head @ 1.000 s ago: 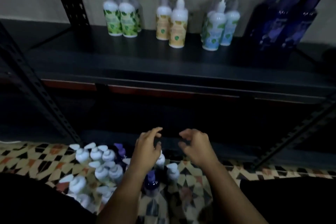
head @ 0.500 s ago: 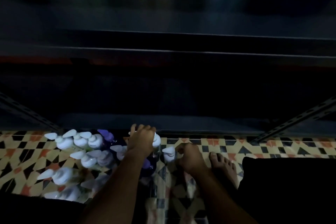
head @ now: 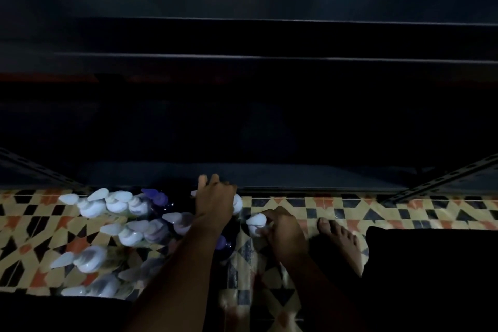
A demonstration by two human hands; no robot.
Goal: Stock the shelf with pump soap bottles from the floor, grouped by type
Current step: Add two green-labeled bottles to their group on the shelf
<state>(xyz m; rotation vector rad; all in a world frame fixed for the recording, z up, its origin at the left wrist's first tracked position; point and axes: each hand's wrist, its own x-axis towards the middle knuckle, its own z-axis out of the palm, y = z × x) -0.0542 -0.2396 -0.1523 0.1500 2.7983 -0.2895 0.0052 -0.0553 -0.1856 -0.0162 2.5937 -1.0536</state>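
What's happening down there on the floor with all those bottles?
A person is reaching down to a cluster of pump bottles standing on the patterned tile floor in front of a dark shelf. The left hand covers a white pump top; the right hand pinches the neck of another white-topped bottle. Neither bottle looks lifted yet. A bare foot rests nearby.

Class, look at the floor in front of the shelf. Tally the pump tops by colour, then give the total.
white pump tops: 11 (approximate, because the picture is blurred and dim)
purple pump tops: 2
total: 13, approximate
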